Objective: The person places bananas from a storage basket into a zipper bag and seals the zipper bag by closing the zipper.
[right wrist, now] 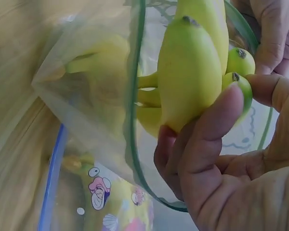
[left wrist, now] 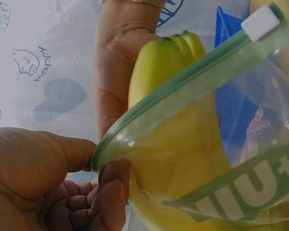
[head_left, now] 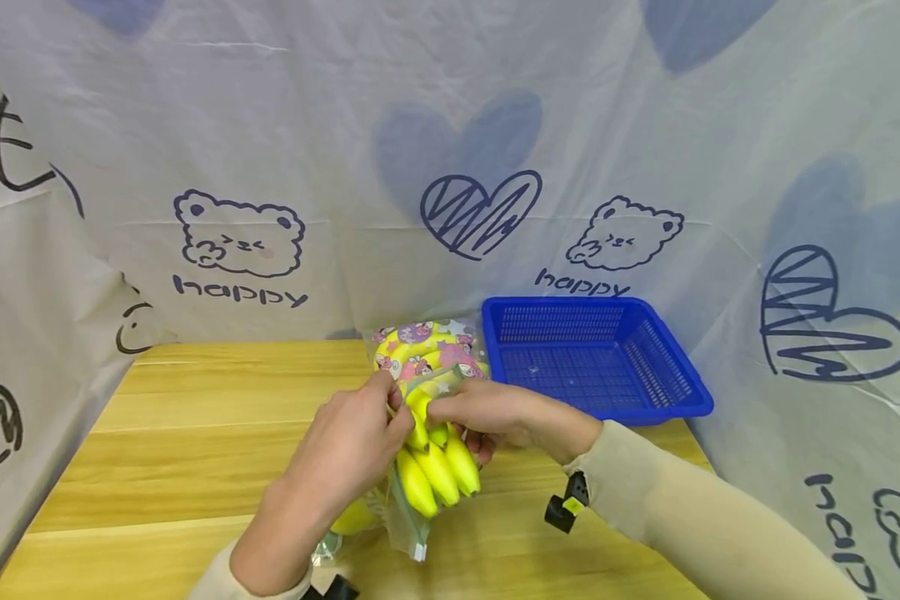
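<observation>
A bunch of yellow bananas (head_left: 438, 475) with greenish tips sits partly inside a clear zip bag (left wrist: 173, 144), its tips out of the opening. My left hand (head_left: 345, 446) pinches the bag's green zip edge between thumb and fingers, plainly seen in the left wrist view. A white slider (left wrist: 260, 23) sits at one end of that edge. My right hand (right wrist: 241, 168) holds the bunch at the bag's mouth, fingers curled against the bananas (right wrist: 190, 77). In the right wrist view, the stems lie toward the inside of the bag.
Behind the hands lies a patterned clear bag (head_left: 420, 346) with yellow fruit in it. A blue plastic basket (head_left: 675, 408) stands at the back right of the wooden table (head_left: 195, 442). Under my left wrist is a yellow thing (head_left: 356, 517) in clear wrapping. A printed cloth (head_left: 330, 167) hangs behind.
</observation>
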{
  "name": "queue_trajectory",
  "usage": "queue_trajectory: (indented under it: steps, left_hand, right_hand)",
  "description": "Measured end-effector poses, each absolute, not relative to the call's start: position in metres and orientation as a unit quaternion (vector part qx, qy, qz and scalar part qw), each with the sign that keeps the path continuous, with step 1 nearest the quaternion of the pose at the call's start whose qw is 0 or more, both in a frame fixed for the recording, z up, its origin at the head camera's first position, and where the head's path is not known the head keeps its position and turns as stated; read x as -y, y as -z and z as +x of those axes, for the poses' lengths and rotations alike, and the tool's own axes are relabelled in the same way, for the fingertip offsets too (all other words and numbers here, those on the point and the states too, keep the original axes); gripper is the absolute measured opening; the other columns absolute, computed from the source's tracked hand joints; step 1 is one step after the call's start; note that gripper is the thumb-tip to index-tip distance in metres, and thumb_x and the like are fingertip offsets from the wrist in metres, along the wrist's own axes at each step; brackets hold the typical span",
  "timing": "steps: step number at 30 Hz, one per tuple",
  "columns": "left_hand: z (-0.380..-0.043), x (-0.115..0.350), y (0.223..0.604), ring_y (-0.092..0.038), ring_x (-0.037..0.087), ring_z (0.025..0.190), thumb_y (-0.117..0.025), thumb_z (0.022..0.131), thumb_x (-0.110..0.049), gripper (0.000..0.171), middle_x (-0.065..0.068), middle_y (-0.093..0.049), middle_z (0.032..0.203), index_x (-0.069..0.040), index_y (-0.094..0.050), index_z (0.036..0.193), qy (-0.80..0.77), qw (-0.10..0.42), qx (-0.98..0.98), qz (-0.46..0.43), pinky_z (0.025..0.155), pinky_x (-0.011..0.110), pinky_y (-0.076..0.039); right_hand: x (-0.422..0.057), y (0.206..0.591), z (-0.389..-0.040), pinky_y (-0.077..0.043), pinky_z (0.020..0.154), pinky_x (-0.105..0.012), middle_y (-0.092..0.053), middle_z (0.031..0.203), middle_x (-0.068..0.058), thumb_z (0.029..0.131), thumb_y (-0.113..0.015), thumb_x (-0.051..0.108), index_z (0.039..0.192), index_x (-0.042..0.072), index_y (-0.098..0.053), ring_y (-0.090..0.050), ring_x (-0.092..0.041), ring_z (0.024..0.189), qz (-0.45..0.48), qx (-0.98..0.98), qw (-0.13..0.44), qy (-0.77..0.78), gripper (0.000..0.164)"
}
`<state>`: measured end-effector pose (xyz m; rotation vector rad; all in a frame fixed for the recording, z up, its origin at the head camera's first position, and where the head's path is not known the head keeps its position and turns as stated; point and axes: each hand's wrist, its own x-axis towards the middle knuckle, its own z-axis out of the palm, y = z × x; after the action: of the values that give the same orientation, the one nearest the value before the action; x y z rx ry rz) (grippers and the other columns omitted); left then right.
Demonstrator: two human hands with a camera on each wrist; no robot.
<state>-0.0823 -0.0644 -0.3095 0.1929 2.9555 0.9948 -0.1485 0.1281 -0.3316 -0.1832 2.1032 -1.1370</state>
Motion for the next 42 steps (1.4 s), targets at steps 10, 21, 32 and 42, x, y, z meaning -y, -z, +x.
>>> queue_trajectory:
  steps: [10,21,32,42]
  left_hand:
    - [-0.08,0.061,0.309,-0.051,0.016,0.054,-0.061,0.1,-0.016,0.006,0.002,-0.057,0.067,-0.012,-0.058,0.104,-0.332,0.003,-0.941,0.061,0.049,0.031,-0.041]
    - [-0.081,0.063,0.307,-0.062,0.013,0.052,-0.055,0.102,-0.013,0.007,0.0,-0.064,0.071,-0.009,-0.055,0.108,-0.403,0.018,-0.912,0.069,0.048,0.032,-0.048]
    - [-0.094,0.086,0.3,-0.069,0.015,0.059,-0.051,0.105,-0.017,0.016,0.008,-0.07,0.085,-0.006,-0.053,0.117,-0.44,0.005,-0.898,0.009,0.056,0.033,-0.057]
    - [-0.093,0.1,0.295,-0.07,0.016,0.06,-0.05,0.105,-0.017,0.02,0.009,-0.07,0.086,-0.005,-0.053,0.12,-0.444,-0.002,-0.896,-0.012,0.058,0.033,-0.059]
  right_hand:
    - [-0.129,0.345,-0.151,-0.055,0.048,-0.026,-0.049,0.065,-0.001,0.092,-0.06,0.03,0.099,0.007,-0.066,-0.045,-0.01,0.05,-0.103,-0.774,0.407,0.474,0.025]
    - [-0.108,0.346,-0.132,-0.059,0.048,-0.035,-0.06,0.066,-0.007,0.089,-0.075,0.022,0.101,0.003,-0.06,-0.06,-0.018,0.044,-0.14,-0.848,0.307,0.41,0.027]
    - [-0.1,0.346,-0.13,-0.06,0.069,-0.034,-0.074,0.098,-0.01,0.096,-0.075,0.033,0.127,0.001,-0.064,-0.07,-0.017,0.07,-0.212,-0.927,0.184,0.248,0.045]
    - [-0.147,0.336,-0.121,-0.039,0.047,-0.032,-0.054,0.068,0.004,0.093,-0.077,0.039,0.095,0.014,-0.061,-0.05,-0.016,0.055,-0.16,-0.968,-0.068,0.18,0.03]
